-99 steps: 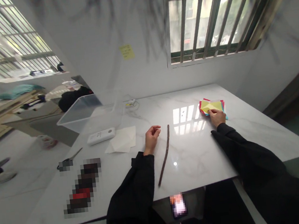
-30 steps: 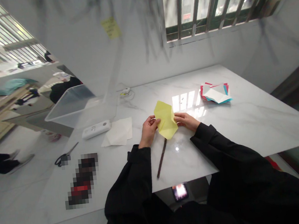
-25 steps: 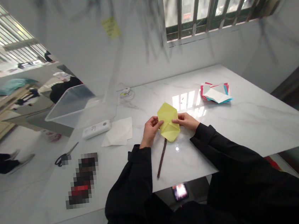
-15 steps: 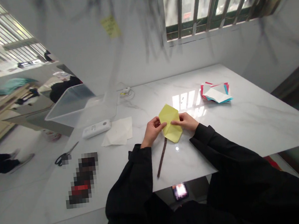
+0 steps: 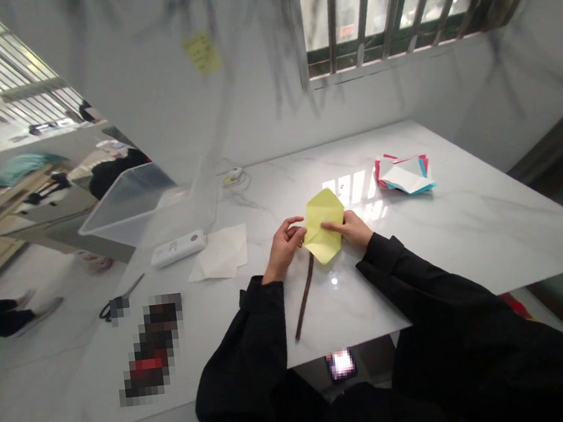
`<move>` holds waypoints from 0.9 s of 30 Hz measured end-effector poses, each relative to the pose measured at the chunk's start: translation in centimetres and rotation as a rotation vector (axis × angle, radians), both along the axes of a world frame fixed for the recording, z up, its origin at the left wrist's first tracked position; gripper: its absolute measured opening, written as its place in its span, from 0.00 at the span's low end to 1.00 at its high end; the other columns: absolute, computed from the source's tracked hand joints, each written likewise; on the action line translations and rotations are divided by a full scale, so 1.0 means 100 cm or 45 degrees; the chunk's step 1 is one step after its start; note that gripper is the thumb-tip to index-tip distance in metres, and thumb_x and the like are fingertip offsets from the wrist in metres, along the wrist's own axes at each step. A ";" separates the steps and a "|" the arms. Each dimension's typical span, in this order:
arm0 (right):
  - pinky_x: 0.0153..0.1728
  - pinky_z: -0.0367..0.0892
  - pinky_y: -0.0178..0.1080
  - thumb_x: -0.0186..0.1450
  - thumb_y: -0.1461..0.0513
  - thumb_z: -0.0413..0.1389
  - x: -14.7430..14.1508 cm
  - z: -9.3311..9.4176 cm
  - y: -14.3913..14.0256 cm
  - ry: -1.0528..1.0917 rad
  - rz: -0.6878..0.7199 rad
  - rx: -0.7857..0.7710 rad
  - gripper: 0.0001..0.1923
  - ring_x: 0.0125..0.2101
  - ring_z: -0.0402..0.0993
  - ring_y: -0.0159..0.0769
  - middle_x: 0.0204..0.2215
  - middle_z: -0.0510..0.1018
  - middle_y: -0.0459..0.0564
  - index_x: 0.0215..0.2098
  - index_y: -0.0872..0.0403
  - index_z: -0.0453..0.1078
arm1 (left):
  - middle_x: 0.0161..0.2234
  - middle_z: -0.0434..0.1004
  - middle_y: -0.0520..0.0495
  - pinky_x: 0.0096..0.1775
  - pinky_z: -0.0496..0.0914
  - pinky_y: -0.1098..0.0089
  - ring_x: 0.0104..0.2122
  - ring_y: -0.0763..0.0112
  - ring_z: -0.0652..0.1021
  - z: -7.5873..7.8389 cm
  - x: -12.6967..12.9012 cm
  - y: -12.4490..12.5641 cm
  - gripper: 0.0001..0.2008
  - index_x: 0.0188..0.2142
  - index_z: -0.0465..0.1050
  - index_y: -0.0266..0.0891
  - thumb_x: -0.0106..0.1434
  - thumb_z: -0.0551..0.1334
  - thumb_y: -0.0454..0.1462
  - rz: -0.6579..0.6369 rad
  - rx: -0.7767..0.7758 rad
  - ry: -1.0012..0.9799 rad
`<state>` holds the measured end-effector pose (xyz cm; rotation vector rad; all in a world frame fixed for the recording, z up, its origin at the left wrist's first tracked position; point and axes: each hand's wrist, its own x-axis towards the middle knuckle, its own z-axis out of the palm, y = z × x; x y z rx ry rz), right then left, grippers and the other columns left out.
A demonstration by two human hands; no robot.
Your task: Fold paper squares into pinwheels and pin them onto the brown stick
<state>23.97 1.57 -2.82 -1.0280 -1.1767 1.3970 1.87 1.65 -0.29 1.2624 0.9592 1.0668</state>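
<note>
Both hands, left (image 5: 285, 243) and right (image 5: 351, 228), pinched the yellow paper (image 5: 324, 230) at mid-desk (image 5: 465, 232), nearer the front edge. One fold looked made; the stack (image 5: 405, 175) lay untouched.

Single head view, looking forward and down over white table (image 5: 465, 232); barred window (image 5: 391, 5) ahead.

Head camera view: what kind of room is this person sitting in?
Probably a plain indoor workroom set up for paper craft. A white marble-look table stands under a barred window; both hands, the left hand and the right hand, hold a yellow paper, with a stack of coloured paper and scissors nearby.
</note>
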 end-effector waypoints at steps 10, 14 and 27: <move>0.52 0.80 0.50 0.55 0.50 0.72 -0.003 0.000 0.001 0.344 -0.274 -0.145 0.27 0.50 0.84 0.53 0.53 0.83 0.62 0.47 0.57 0.79 | 0.53 0.76 0.44 0.43 0.73 0.71 0.36 0.76 0.79 0.002 -0.001 -0.006 0.48 0.71 0.59 0.49 0.54 0.77 0.38 -0.201 0.055 -0.005; 0.48 0.81 0.50 0.53 0.48 0.73 -0.009 -0.001 -0.001 0.108 -0.189 -0.068 0.28 0.45 0.85 0.54 0.47 0.86 0.61 0.44 0.58 0.81 | 0.52 0.77 0.44 0.42 0.74 0.71 0.39 0.71 0.81 0.001 0.000 -0.007 0.46 0.69 0.63 0.48 0.54 0.78 0.40 -0.238 0.074 0.002; 0.39 0.77 0.45 0.65 0.41 0.62 -0.023 -0.007 -0.007 -0.253 0.079 0.188 0.28 0.37 0.83 0.48 0.39 0.86 0.56 0.44 0.57 0.82 | 0.43 0.85 0.44 0.46 0.79 0.60 0.39 0.60 0.85 -0.010 -0.004 -0.003 0.53 0.71 0.53 0.43 0.53 0.79 0.44 -0.053 -0.037 -0.049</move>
